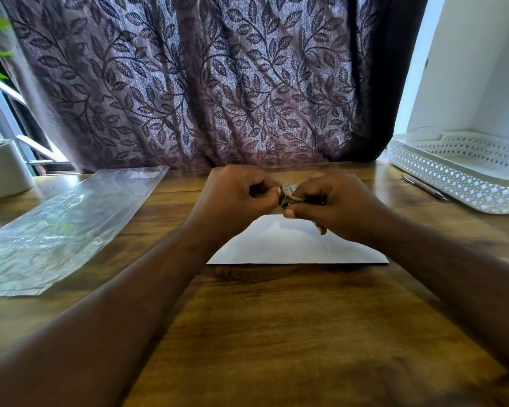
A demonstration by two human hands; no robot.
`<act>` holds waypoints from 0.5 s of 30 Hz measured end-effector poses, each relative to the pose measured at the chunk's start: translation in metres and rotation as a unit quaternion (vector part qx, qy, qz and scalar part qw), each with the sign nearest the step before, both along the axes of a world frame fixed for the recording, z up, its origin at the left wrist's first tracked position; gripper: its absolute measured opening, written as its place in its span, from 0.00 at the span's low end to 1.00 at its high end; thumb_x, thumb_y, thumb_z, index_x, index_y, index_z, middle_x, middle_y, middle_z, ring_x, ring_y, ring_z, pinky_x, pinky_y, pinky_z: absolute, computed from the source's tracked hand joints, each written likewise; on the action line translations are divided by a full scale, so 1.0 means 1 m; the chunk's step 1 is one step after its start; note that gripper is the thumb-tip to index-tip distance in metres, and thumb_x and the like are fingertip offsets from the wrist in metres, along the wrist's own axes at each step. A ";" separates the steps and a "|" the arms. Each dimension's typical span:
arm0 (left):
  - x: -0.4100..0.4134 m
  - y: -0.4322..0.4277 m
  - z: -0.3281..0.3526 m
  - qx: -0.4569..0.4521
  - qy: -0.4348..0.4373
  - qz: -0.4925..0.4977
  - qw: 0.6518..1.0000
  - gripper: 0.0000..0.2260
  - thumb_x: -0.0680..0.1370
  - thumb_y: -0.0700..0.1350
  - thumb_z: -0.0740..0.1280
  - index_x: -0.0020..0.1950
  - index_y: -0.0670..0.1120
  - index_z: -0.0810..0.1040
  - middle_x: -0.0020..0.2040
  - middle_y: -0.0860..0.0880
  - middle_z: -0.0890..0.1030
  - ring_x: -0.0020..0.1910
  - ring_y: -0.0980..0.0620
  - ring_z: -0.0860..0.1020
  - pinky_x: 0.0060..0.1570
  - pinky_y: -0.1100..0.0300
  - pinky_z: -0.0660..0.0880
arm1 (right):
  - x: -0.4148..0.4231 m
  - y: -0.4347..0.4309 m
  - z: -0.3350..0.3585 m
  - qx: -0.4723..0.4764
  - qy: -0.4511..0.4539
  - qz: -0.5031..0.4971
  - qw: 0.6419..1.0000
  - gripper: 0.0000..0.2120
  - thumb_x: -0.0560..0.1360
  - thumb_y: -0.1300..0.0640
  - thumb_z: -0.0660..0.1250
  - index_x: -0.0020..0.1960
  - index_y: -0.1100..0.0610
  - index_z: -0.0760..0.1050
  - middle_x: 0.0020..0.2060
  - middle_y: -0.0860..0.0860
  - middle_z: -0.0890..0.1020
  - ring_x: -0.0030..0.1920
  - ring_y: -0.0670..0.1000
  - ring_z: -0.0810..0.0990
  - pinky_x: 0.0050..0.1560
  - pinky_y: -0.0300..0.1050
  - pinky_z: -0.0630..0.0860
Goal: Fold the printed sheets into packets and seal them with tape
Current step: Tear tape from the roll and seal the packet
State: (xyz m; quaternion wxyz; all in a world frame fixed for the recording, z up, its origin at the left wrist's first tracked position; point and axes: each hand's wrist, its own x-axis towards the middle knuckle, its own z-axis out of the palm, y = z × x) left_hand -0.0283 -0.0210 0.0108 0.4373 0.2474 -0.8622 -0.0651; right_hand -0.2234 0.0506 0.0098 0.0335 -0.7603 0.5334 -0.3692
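A white folded sheet [288, 245] lies flat on the wooden table [276, 333], straight ahead of me. Above its far edge both my hands meet around a small roll of tape [289, 193]. My right hand [332, 207] curls its fingers round the roll from the right. My left hand [235, 195] pinches at the roll's left side with thumb and forefinger. Most of the roll is hidden by my fingers, and I cannot see any free tape end.
A clear plastic sleeve [59, 227] lies on the table's left side. A white pot [3, 168] stands at the far left. At the right sit a white perforated tray [465, 174] and a pen [423, 187]. A leaf-patterned curtain [203, 83] hangs behind the table.
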 end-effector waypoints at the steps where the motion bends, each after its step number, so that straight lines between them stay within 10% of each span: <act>1: 0.001 -0.001 0.000 0.005 0.000 0.000 1.000 0.05 0.75 0.42 0.71 0.40 0.48 0.86 0.33 0.57 0.82 0.33 0.58 0.78 0.30 0.72 0.67 | 0.000 -0.001 -0.001 0.004 -0.001 0.000 1.000 0.06 0.72 0.54 0.77 0.40 0.55 0.84 0.29 0.48 0.80 0.25 0.44 0.77 0.27 0.34 0.73; 9: -0.003 0.002 -0.002 0.055 0.017 -0.013 0.998 0.06 0.74 0.48 0.75 0.48 0.47 0.87 0.40 0.54 0.85 0.39 0.58 0.82 0.38 0.58 0.77 | 0.001 0.000 0.000 0.002 -0.014 -0.014 1.000 0.06 0.74 0.56 0.75 0.39 0.51 0.82 0.28 0.42 0.80 0.25 0.43 0.78 0.27 0.31 0.72; 15: -0.004 0.002 -0.002 0.047 0.021 0.011 0.999 0.05 0.75 0.44 0.73 0.49 0.47 0.87 0.39 0.54 0.85 0.39 0.59 0.81 0.35 0.67 0.75 | 0.004 0.000 -0.001 -0.006 -0.019 -0.014 1.000 0.06 0.74 0.55 0.75 0.41 0.57 0.84 0.28 0.46 0.79 0.24 0.42 0.77 0.26 0.33 0.73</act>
